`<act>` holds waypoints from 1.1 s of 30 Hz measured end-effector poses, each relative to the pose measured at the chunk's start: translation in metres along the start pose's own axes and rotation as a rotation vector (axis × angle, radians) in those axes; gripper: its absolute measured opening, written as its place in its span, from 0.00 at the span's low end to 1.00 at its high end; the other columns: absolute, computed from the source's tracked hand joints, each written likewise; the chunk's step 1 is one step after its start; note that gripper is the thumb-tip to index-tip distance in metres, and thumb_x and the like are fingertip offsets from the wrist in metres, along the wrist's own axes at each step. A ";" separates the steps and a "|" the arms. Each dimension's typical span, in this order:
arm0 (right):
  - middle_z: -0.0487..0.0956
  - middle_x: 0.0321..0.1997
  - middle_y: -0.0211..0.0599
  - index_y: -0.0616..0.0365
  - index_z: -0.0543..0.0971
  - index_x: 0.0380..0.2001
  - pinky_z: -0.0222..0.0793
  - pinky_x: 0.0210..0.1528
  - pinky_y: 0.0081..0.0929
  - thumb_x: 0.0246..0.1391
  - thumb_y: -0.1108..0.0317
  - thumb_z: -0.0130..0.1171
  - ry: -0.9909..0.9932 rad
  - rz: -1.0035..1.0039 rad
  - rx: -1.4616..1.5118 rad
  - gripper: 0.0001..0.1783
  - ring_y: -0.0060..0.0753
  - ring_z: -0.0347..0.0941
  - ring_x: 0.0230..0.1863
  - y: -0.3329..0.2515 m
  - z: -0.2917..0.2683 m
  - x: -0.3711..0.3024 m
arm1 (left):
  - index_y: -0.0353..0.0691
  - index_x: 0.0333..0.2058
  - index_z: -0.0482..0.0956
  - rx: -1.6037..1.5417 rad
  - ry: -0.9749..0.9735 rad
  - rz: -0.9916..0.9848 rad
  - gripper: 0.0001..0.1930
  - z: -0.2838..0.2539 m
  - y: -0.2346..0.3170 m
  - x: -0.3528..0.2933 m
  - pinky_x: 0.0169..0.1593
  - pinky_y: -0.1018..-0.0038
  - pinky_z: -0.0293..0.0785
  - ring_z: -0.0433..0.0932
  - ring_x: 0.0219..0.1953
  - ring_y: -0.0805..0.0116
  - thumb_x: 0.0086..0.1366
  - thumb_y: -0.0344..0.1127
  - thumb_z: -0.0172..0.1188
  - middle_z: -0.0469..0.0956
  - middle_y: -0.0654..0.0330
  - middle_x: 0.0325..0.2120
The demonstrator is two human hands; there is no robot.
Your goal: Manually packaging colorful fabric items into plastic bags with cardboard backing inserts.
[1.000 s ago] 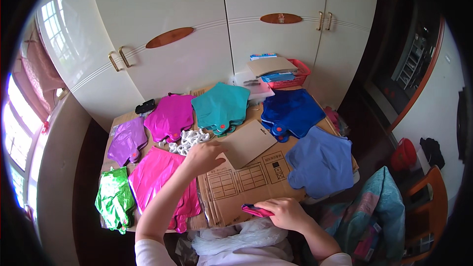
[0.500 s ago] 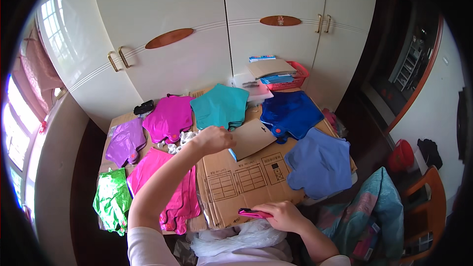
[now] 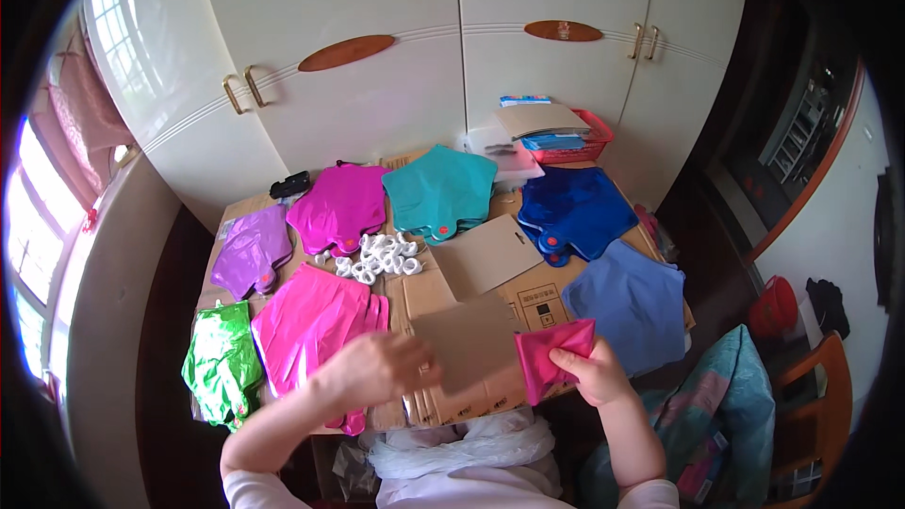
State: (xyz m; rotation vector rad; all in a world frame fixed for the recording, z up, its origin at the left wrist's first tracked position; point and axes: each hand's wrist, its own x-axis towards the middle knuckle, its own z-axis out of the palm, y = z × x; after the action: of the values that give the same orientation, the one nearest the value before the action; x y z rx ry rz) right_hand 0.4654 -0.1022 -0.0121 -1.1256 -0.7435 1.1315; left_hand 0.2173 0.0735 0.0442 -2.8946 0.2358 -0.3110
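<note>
Right hand (image 3: 605, 379) has the folded pink packet (image 3: 539, 363) pinched, thumb on top: it looks light, soft and slick, so a flat pinch near the folded edge should suit. Left of it, the blurred left hand (image 3: 382, 369) seems closed on the near-left edge of a brown card (image 3: 471, 344), likely stiff and light, best held by its rim. Beyond that card, white rings (image 3: 379, 257) and a second card (image 3: 495, 256)!
</note>
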 end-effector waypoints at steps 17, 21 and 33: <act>0.71 0.47 0.41 0.63 0.61 0.51 0.66 0.49 0.28 0.52 0.76 0.55 -0.155 0.156 -0.568 0.23 0.30 0.69 0.47 0.106 0.066 0.060 | 0.31 0.53 0.66 -0.275 0.058 -0.598 0.31 0.075 0.100 -0.057 0.57 0.63 0.62 0.68 0.57 0.59 0.57 0.48 0.59 0.68 0.49 0.54; 0.76 0.36 0.53 0.68 0.63 0.42 0.70 0.41 0.38 0.49 0.71 0.56 -0.059 -0.112 -0.656 0.20 0.49 0.75 0.39 0.112 0.077 0.059 | 0.34 0.56 0.65 -0.278 0.023 -0.577 0.34 0.077 0.098 -0.055 0.59 0.61 0.59 0.65 0.59 0.58 0.57 0.50 0.58 0.67 0.48 0.55; 0.68 0.52 0.53 0.66 0.60 0.55 0.63 0.54 0.35 0.52 0.68 0.57 -0.252 -0.311 -0.929 0.29 0.47 0.67 0.53 0.077 0.069 0.073 | 0.35 0.50 0.69 -0.252 -0.095 -0.410 0.34 0.079 0.078 -0.050 0.62 0.56 0.54 0.58 0.62 0.55 0.58 0.61 0.51 0.62 0.47 0.57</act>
State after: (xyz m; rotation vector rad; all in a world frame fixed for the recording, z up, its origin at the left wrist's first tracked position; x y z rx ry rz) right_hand 0.4012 -0.0104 -0.0698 -1.5535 -1.6804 0.6484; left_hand 0.1761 0.0235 -0.0594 -3.1804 -0.3664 -0.2201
